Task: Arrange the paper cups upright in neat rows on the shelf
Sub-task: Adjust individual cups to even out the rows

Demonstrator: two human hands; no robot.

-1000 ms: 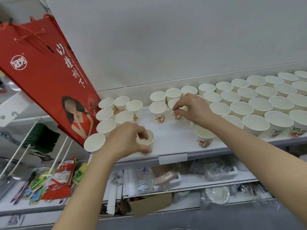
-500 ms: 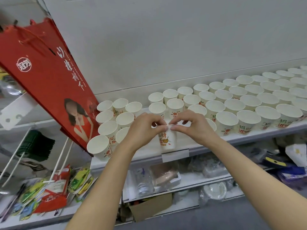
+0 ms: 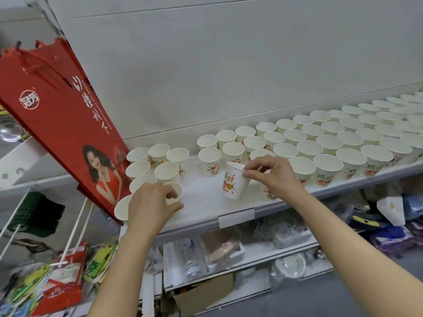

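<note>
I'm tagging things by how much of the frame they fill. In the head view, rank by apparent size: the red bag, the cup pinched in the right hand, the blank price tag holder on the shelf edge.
1. Red bag, by far the largest.
2. Pinched cup.
3. Tag holder; looks close to the cup, so this order is unsure.

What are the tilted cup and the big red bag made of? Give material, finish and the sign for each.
Tilted cup, pinched at the rim by the right hand: likely paper, matte white with printed graphics; thin rolled rim.
Red bag: apparently coated paper or card, slightly glossy; flat stiff panels, sharp fold edges, cord handles. Laminate cannot be confirmed.
</note>
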